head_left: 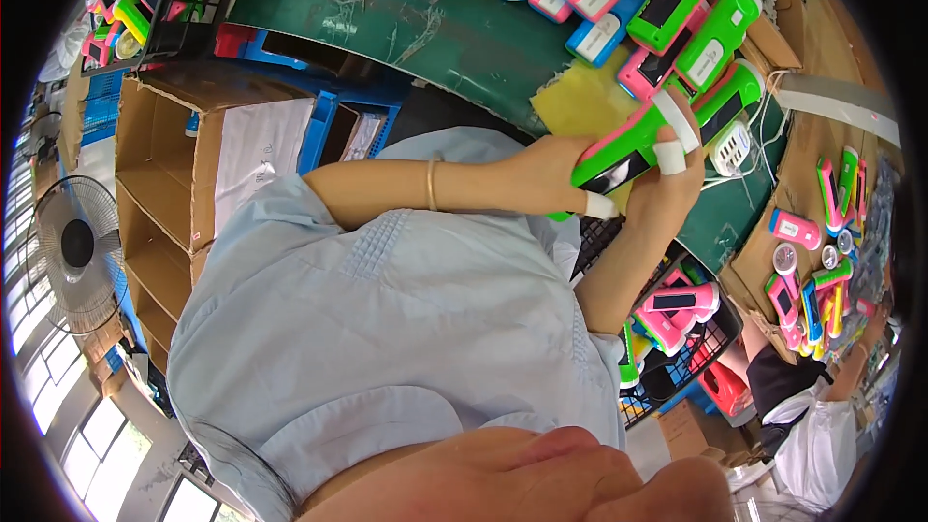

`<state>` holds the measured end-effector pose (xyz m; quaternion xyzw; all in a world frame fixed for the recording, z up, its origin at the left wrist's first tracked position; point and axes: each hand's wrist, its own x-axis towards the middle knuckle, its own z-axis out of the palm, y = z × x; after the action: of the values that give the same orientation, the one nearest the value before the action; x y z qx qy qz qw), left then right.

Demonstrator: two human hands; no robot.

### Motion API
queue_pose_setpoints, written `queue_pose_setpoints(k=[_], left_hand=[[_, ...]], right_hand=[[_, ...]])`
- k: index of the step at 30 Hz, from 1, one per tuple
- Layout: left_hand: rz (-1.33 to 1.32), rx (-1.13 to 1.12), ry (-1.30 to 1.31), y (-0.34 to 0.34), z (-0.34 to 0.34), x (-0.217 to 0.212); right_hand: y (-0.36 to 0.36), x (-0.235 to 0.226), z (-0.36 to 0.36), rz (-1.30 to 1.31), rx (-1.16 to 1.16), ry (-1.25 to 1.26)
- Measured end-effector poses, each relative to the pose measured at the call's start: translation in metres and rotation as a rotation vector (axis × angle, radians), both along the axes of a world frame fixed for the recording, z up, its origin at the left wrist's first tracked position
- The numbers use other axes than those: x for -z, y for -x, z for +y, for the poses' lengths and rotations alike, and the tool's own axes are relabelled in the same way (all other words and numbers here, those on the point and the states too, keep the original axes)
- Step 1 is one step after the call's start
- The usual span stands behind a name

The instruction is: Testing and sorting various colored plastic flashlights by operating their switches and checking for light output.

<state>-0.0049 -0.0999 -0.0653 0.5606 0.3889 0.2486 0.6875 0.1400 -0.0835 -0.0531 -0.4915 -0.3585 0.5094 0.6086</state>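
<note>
Both my hands hold one green and pink flashlight (619,148) with a dark panel on its side, tilted above the front edge of the green table. My left hand (553,172), with a bangle at the wrist, is closed round its lower left end. White tape wraps the thumb. At the upper right end, my right hand (677,174) grips the flashlight, with white tape round its fingers. A yellow cloth (580,101) lies on the table just behind. Close beyond my right hand are another green flashlight (732,97) and a white multi-port charger (732,149) with cables.
Several pink, blue, yellow and green flashlights are heaped along the table's (387,24) far side. A black crate (691,353) of flashlights stands by my right side. Cardboard compartments (159,150) and a fan (77,242) are at left. Another person (812,425) sits at a flashlight-covered table, right.
</note>
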Motion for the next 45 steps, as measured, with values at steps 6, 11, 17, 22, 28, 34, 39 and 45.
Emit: queue_pose_setpoints(k=[6, 11, 17, 22, 28, 34, 39, 45], left_hand=[[0.016, -0.054, 0.104, -0.002, -0.036, 0.059], [0.186, -0.082, -0.068, -0.001, -0.030, 0.066], [0.156, -0.048, 0.016, -0.001, -0.025, 0.069], [-0.569, 0.261, 0.765, 0.017, -0.009, 0.005], [-0.243, 0.725, 0.487, 0.020, 0.043, -0.041], [0.510, -0.405, -0.996, 0.155, 0.269, -0.042], [1.599, -0.260, -0.895, 0.340, 0.479, 0.054], [1.428, -0.185, -0.612, 0.255, 0.470, 0.016]], right_hand=[[0.016, 0.039, -0.012, -0.131, 0.283, 0.060], [0.028, 0.058, -0.020, -0.379, 0.400, -0.159], [0.027, 0.058, -0.015, -0.438, 0.408, -0.167], [-0.004, 0.037, -0.019, 0.298, 0.025, -0.030], [-0.052, -0.020, -0.010, 0.466, -0.236, -0.002], [-0.273, 0.003, 0.055, 0.149, 0.213, -0.087], [-0.243, -0.007, 0.102, -0.209, 0.901, 0.308], [-0.205, -0.006, 0.067, -0.075, 0.606, 0.028]])
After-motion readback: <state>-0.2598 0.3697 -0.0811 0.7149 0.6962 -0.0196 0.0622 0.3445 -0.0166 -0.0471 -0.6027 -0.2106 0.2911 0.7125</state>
